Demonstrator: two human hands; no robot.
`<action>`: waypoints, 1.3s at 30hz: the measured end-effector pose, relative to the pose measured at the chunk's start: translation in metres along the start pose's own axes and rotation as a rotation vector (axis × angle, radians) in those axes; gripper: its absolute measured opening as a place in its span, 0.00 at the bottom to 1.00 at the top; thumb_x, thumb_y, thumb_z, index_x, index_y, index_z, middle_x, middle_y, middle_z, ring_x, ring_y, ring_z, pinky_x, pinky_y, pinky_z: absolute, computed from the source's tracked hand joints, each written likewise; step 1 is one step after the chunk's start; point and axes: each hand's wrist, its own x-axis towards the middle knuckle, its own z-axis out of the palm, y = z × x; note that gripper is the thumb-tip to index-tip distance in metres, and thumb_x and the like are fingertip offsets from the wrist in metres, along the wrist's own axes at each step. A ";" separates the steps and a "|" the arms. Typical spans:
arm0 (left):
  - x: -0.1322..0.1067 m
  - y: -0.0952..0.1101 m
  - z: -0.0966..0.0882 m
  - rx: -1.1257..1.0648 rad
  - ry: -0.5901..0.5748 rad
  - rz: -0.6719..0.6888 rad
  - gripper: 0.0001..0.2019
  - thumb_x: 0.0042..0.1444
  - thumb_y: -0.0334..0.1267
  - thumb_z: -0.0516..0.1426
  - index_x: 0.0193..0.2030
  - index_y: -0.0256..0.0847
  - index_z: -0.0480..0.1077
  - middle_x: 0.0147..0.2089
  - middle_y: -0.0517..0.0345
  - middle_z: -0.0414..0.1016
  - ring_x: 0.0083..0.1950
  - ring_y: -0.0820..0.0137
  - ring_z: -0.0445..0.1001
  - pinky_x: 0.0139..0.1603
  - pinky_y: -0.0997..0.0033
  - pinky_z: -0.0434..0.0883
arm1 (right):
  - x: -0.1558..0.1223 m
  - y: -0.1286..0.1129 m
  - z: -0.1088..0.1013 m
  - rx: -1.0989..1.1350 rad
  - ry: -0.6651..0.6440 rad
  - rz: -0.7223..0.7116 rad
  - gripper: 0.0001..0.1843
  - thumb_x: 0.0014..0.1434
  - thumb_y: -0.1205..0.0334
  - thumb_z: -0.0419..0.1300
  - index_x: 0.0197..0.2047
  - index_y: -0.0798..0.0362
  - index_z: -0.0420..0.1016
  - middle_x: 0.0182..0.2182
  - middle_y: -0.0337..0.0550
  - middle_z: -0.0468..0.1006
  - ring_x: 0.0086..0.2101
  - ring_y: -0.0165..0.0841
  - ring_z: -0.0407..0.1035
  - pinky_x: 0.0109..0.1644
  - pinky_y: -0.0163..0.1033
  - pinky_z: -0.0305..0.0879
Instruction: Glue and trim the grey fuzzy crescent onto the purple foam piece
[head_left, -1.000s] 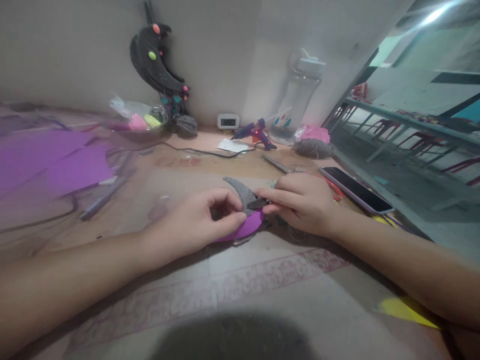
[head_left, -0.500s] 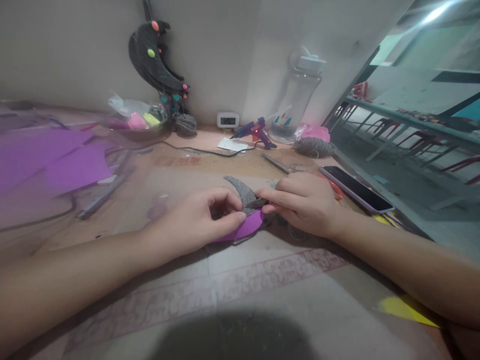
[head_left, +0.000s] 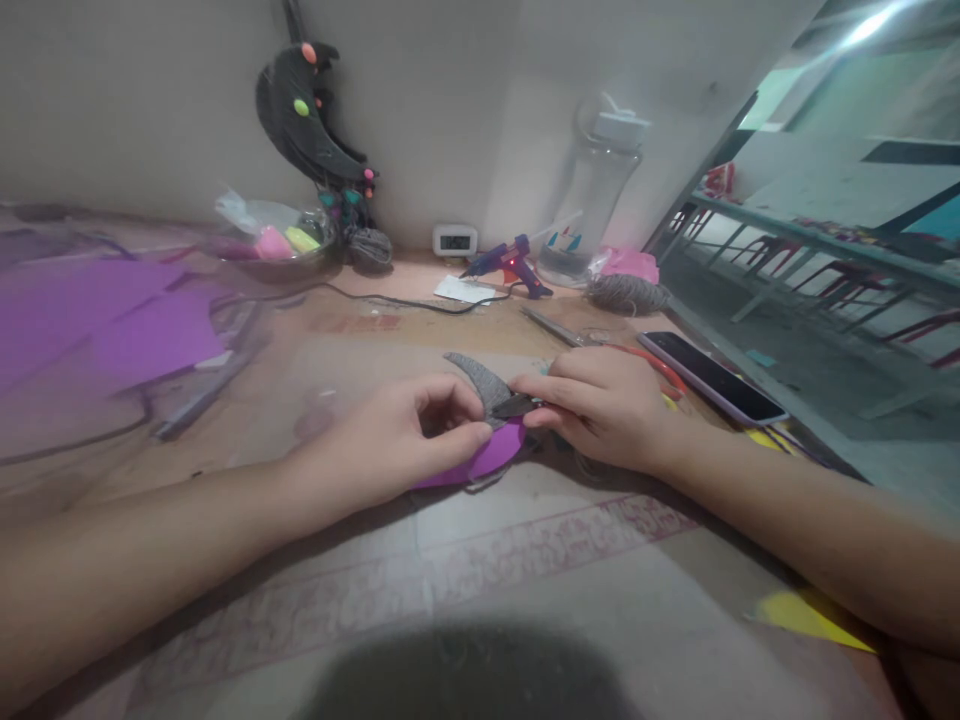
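Left hand (head_left: 394,440): thumb and forefinger pinched on the lower edge of the grey crescent (head_left: 476,377), which lies on a purple disc (head_left: 496,452) on the floor (head_left: 525,600), centre of view. Right hand (head_left: 604,405): fingers closed round a small dark cutter (head_left: 514,405), its tip touching the crescent. Phone (head_left: 709,378) lies just right of the right hand. Glue gun (head_left: 510,264) and bottle (head_left: 600,190) stand well behind, near the wall
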 end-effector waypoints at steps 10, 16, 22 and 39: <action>0.000 -0.003 0.001 0.027 0.008 0.006 0.10 0.57 0.46 0.58 0.33 0.42 0.71 0.27 0.65 0.72 0.27 0.74 0.69 0.25 0.76 0.61 | 0.003 -0.003 -0.002 -0.076 -0.021 -0.020 0.19 0.67 0.49 0.53 0.44 0.53 0.79 0.23 0.39 0.71 0.25 0.29 0.62 0.30 0.36 0.54; -0.001 -0.005 0.001 0.046 0.016 0.025 0.09 0.57 0.46 0.58 0.34 0.43 0.71 0.28 0.65 0.73 0.28 0.74 0.70 0.26 0.76 0.62 | 0.003 -0.001 -0.002 -0.035 -0.037 -0.011 0.18 0.66 0.50 0.54 0.43 0.53 0.79 0.22 0.39 0.71 0.25 0.29 0.63 0.31 0.36 0.55; 0.000 -0.006 0.001 0.106 0.025 0.054 0.09 0.57 0.46 0.57 0.34 0.43 0.71 0.28 0.64 0.73 0.29 0.73 0.71 0.28 0.75 0.64 | 0.003 0.001 -0.001 0.095 -0.061 0.020 0.19 0.67 0.50 0.53 0.43 0.54 0.79 0.23 0.38 0.70 0.25 0.27 0.63 0.30 0.34 0.55; -0.002 -0.005 0.000 0.131 0.024 0.078 0.10 0.58 0.46 0.57 0.34 0.43 0.72 0.29 0.64 0.75 0.30 0.73 0.71 0.31 0.74 0.66 | 0.002 0.000 0.001 0.161 -0.018 0.024 0.18 0.66 0.51 0.55 0.43 0.56 0.79 0.22 0.38 0.69 0.25 0.27 0.62 0.30 0.33 0.55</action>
